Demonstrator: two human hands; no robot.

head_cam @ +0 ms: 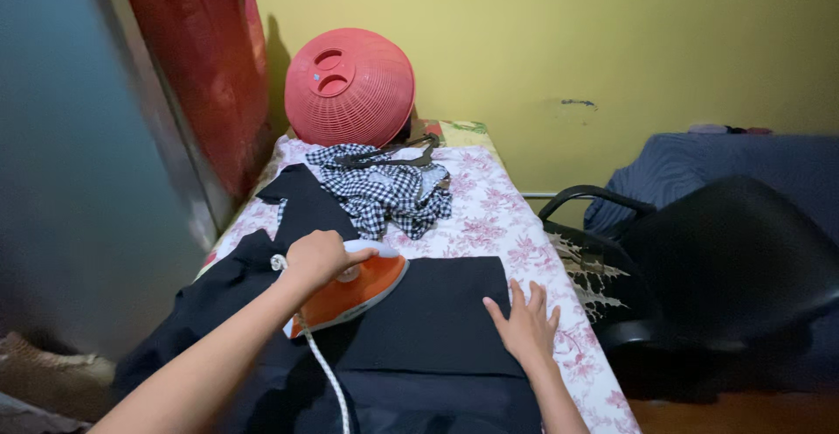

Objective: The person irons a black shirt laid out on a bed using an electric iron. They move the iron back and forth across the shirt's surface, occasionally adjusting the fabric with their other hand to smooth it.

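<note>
From my remote seat I see my left hand (319, 257) wrapped tight around the handle of the orange and white iron (354, 285), which sits sole-down on the black garment (428, 320) spread across the board with the pink floral cover (498, 215); the iron's white cord (328, 373) trails back toward me. The cloth under and just right of the iron lies flat and smooth, so I judge that stretch pressed or nearly so, while the black fabric to the left of the iron is bunched and hangs off the board's edge, which looks like work left to do. Further up the board a black-and-white checked garment (384, 191) lies crumpled with a hanger on top of it, apparently not ironed yet. Behind it a red plastic basket (350, 87) leans upside down against the yellow wall, its bottom facing me; I cannot see anything in it. Over to the right, my right hand (527, 322) rests flat, fingers spread, pinning the black garment's right edge. Beyond the board stands a black office chair (699, 259).
</note>
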